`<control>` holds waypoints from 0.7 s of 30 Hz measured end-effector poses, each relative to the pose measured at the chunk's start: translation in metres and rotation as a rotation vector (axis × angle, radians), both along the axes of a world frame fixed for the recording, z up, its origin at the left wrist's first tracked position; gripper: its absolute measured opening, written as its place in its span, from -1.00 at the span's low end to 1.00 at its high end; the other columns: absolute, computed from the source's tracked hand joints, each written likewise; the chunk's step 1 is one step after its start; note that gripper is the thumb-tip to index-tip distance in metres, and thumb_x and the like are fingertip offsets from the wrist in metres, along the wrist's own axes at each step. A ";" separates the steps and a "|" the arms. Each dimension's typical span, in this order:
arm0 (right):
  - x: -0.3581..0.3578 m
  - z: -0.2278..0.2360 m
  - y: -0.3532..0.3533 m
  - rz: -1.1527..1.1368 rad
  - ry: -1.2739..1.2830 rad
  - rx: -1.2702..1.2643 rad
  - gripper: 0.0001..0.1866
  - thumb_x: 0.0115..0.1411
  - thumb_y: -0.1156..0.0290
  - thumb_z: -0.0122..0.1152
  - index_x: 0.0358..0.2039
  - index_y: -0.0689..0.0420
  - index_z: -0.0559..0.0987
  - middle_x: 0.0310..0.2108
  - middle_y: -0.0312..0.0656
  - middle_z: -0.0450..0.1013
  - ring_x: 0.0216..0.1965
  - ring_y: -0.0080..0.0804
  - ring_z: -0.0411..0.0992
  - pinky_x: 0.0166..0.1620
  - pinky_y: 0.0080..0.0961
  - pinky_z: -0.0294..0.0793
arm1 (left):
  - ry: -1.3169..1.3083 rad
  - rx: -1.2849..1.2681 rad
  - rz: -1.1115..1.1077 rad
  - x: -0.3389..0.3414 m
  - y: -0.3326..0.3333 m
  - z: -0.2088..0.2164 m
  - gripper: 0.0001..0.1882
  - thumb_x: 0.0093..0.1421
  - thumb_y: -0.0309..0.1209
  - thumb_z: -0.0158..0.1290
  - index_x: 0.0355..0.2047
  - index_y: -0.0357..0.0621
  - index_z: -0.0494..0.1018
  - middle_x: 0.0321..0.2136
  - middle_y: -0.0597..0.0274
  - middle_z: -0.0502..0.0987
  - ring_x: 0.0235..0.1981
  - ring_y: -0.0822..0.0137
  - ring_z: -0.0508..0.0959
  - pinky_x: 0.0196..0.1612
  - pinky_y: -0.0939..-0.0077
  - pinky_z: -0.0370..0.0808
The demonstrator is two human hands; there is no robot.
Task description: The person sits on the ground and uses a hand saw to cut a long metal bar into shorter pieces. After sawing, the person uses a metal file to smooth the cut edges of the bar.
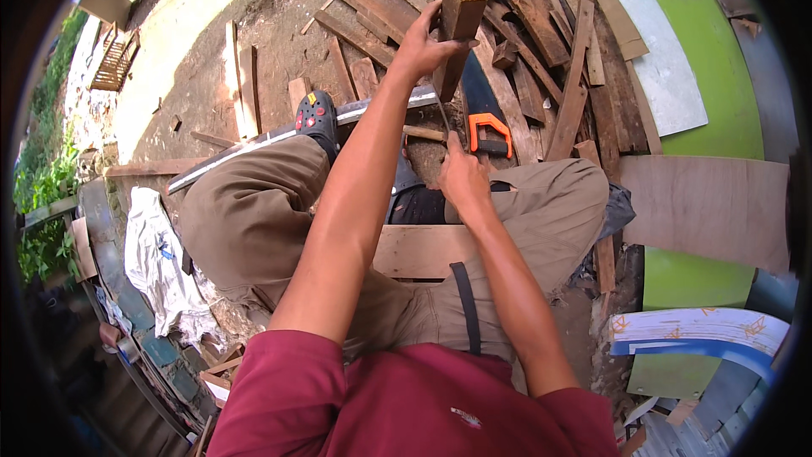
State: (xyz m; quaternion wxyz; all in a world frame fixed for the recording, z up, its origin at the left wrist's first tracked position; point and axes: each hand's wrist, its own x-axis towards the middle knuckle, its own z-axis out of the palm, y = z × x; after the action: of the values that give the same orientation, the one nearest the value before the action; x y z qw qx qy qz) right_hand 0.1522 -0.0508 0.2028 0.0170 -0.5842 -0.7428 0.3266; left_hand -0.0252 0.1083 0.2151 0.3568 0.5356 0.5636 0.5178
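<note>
My left hand [425,44] is stretched forward, its fingers wrapped round the side of a thick wooden block [463,8] that stands on end. Nearer to me, my right hand [464,176] is closed on a thin metal tool [443,112]; its narrow shaft points up toward the foot of the block. Most of that tool is hidden in my fist, so its kind does not show. Just left of the fist lies a wooden handle [423,132]. To the right is a handsaw [485,101] with an orange and black grip, lying beside the block.
Loose planks [571,85] are heaped ahead and to the right. A long pale-edged strip [254,144] crosses the ground under my left clog [316,118]. A white cloth [165,258] lies at left; green panels [702,59] and a plywood sheet [706,207] are at right.
</note>
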 end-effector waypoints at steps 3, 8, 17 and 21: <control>0.012 0.000 -0.012 0.009 0.017 0.006 -0.43 0.32 0.41 0.00 0.32 0.25 0.27 -0.37 0.35 0.56 -0.24 0.36 0.56 0.03 0.16 0.48 | 0.007 -0.033 -0.021 0.000 -0.001 0.000 -0.02 -0.06 -0.26 0.51 0.33 -0.18 0.25 0.20 -0.03 0.46 0.29 0.14 0.38 0.34 0.24 0.30; 0.021 0.022 -0.020 -0.014 0.017 -0.080 -0.43 0.31 0.40 0.02 0.32 0.24 0.30 -0.30 0.42 0.54 -0.20 0.34 0.57 -0.07 0.14 0.54 | -0.014 -0.033 -0.035 -0.002 0.003 -0.004 0.00 -0.08 -0.27 0.51 0.34 -0.15 0.25 0.21 -0.03 0.45 0.27 0.15 0.41 0.33 0.28 0.31; 0.098 0.107 -0.049 -0.131 0.086 -0.093 -0.44 0.33 0.35 0.05 0.31 0.25 0.34 -0.13 0.33 0.55 -0.04 0.35 0.50 0.05 0.11 0.47 | -0.180 -0.084 0.069 -0.001 -0.022 0.015 -0.05 -0.09 -0.33 0.53 0.29 -0.17 0.29 0.18 -0.05 0.45 0.16 0.13 0.47 0.27 0.23 0.38; 0.150 0.115 -0.077 -0.264 0.241 0.167 -0.46 0.36 0.34 0.06 0.31 0.27 0.34 -0.07 0.25 0.56 -0.09 0.26 0.54 -0.03 -0.02 0.50 | -0.469 0.068 0.234 0.009 -0.037 0.020 -0.23 -0.03 -0.38 0.49 0.17 -0.18 0.37 -0.04 0.16 0.55 0.02 0.28 0.54 0.15 0.34 0.48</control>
State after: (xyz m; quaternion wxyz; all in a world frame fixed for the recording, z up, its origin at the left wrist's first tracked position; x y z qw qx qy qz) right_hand 0.3026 -0.1277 0.3179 0.1968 -0.6299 -0.6768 0.3261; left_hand -0.0166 0.0715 0.2346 0.3974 0.3437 0.5059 0.6841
